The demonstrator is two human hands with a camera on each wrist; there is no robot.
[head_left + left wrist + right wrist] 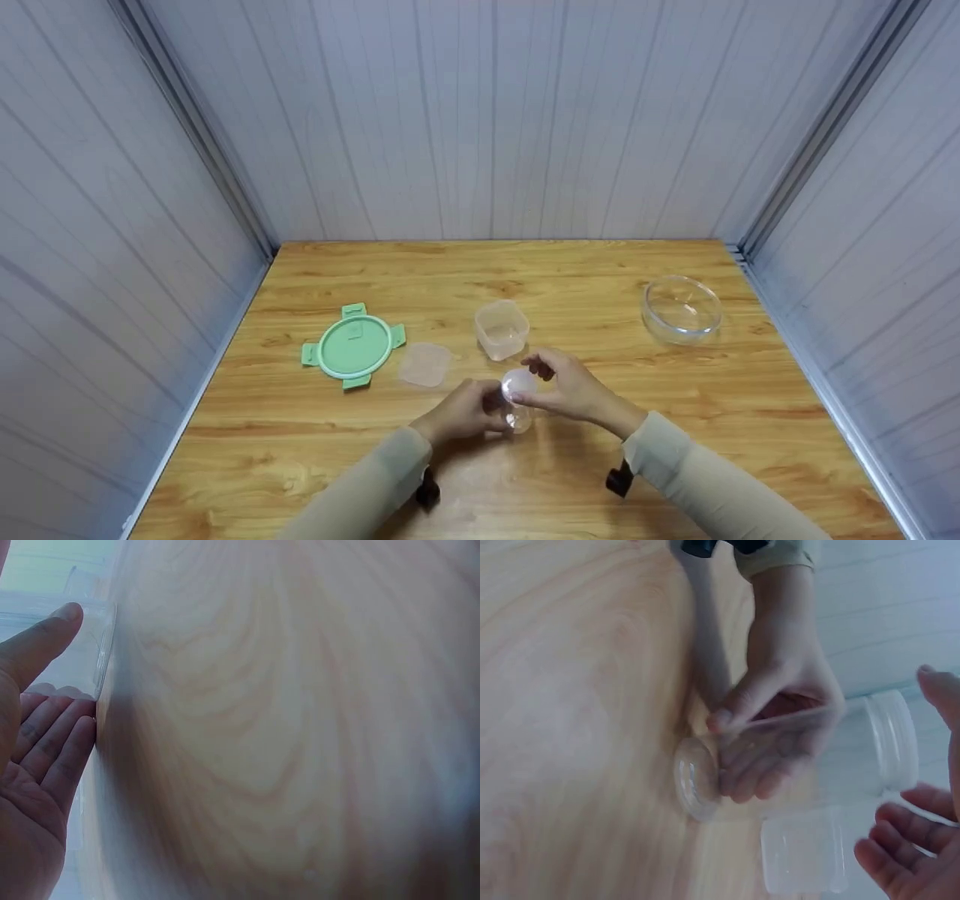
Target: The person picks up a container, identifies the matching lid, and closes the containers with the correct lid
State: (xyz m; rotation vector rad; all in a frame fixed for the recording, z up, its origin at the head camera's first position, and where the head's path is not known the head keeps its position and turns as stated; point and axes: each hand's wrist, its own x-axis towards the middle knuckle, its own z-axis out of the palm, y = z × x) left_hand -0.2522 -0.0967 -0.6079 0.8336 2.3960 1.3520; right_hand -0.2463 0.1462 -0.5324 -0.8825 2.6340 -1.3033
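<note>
A tall clear plastic jar (840, 765) with a whitish screw lid (895, 739) stands upright on the table, close in front of the person. My left hand (466, 411) grips it low on the side; in the left wrist view the thumb lies along the jar's wall (86, 652) and the fingers are behind it. Around the lid hovers my right hand (566, 386), thumb and fingers spread apart. In the head view its thumb overlaps the lid's top, while the right wrist view shows a gap between the fingers (900, 840) and the lid.
A square translucent container (501, 346) stands just beyond the jar. Left of it lie a thin translucent square lid (425, 365) and a green round lid (354, 349) with side clips. A glass bowl (675, 332) is at the far right. Panel walls enclose the table.
</note>
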